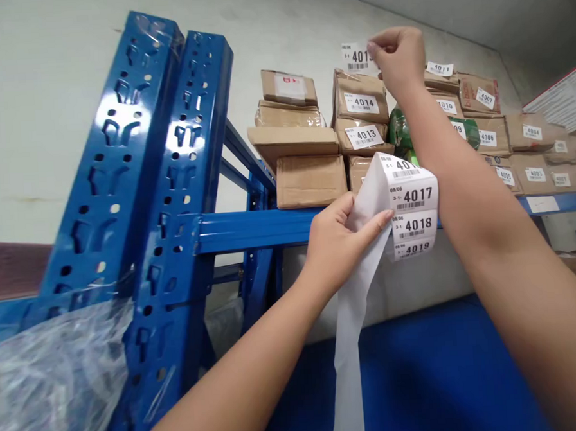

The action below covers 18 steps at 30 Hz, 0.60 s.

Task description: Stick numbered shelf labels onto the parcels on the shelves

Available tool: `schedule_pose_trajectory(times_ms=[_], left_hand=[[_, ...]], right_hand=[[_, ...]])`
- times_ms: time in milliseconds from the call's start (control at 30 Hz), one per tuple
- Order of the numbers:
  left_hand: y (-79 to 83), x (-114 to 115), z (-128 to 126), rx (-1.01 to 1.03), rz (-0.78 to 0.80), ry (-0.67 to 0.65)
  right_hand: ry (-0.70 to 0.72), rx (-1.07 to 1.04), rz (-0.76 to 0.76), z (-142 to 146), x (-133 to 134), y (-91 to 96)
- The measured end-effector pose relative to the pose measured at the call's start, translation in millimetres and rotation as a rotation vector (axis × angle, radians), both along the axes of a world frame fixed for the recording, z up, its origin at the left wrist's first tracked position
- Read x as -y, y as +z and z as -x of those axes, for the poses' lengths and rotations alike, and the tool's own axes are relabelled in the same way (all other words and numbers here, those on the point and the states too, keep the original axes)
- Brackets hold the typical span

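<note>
With the strip (414,201) gripped in the left hand (340,235) before the front shelf edge (255,231), the label (355,57) could be curled by the one-sided pinch of the right hand (401,58)

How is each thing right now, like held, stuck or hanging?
White rectangular paper label: pinched in right hand
White printed label strip: bent, held in left hand
Long white backing paper: hanging down
Brown cardboard 4014 box: labelled
Clear plastic sheeting: crumpled
Blue metal shelf: loaded

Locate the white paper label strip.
In the head view, the strip is right of centre, in the left hand, in front of the blue metal shelf beam.
</note>
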<state>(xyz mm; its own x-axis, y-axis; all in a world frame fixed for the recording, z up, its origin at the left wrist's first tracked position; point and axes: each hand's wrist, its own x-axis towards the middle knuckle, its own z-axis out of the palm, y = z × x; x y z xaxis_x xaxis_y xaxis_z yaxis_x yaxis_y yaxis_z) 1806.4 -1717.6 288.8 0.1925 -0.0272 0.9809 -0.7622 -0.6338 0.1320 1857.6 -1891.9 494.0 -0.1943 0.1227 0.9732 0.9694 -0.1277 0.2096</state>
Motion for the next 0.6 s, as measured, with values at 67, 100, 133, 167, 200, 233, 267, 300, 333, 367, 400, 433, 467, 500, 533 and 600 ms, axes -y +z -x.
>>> schedule_pose_trajectory(times_ms=[67,100,133,167,200,233,267,300,333,367,400,433,467,500,533,600], left_hand=[[0.1,-3.1,1.0,-0.032,-0.007,-0.053],[0.3,-4.3,1.2,-0.041,-0.005,-0.081],[0.5,-5.3,1.1,-0.044,0.000,-0.106],[0.6,-5.9,0.9,-0.044,0.003,-0.125],[0.6,-6.3,0.5,-0.041,0.006,-0.136],[0.4,-6.5,0.0,-0.033,0.007,-0.141],[0.2,-6.5,-0.4,-0.027,0.008,-0.144],[-0.1,-6.5,-0.9,-0.020,0.010,-0.146],[-0.4,-6.4,-1.2,-0.016,0.010,-0.149],[-0.8,-6.4,-1.5,-0.014,0.011,-0.151],[-1.1,-6.3,-1.6,-0.015,0.013,-0.152],[-1.4,-6.3,-1.7,-0.018,0.015,-0.151],[-1.6,-6.4,-1.7,-0.019,0.017,-0.150],[-1.8,-6.6,-1.7,-0.018,0.020,-0.146],[-2.0,-6.8,-1.6,-0.017,0.021,-0.142],[-2.4,-7.3,-1.1,-0.006,0.023,-0.136]], right_hand=[[-0.060,0.018,-0.026,-2.0,-3.4,15.1],[-0.077,0.020,-0.039,-3.9,-7.0,19.5],[-0.086,0.018,-0.048,-6.2,-11.3,22.6],[-0.091,0.017,-0.054,-8.6,-16.2,24.8],[-0.123,0.000,-0.084,-10.8,-21.1,26.6],[-0.177,-0.029,-0.134,-12.3,-25.7,28.1],[-0.242,-0.064,-0.196,-12.9,-29.8,29.4],[-0.315,-0.099,-0.259,-12.4,-33.1,30.4],[-0.387,-0.128,-0.315,-10.8,-35.6,31.0],[-0.447,-0.150,-0.362,-8.4,-37.1,31.1],[-0.486,-0.160,-0.393,-5.6,-38.0,30.9],[-0.502,-0.157,-0.407,-3.1,-38.3,30.6],[-0.523,-0.149,-0.425,-1.3,-38.3,30.7],[-0.534,-0.129,-0.431,-0.6,-38.1,31.4],[-0.530,-0.108,-0.411,-1.1,-38.1,32.9],[-0.520,-0.104,-0.296,-4.7,-38.4,37.4]])
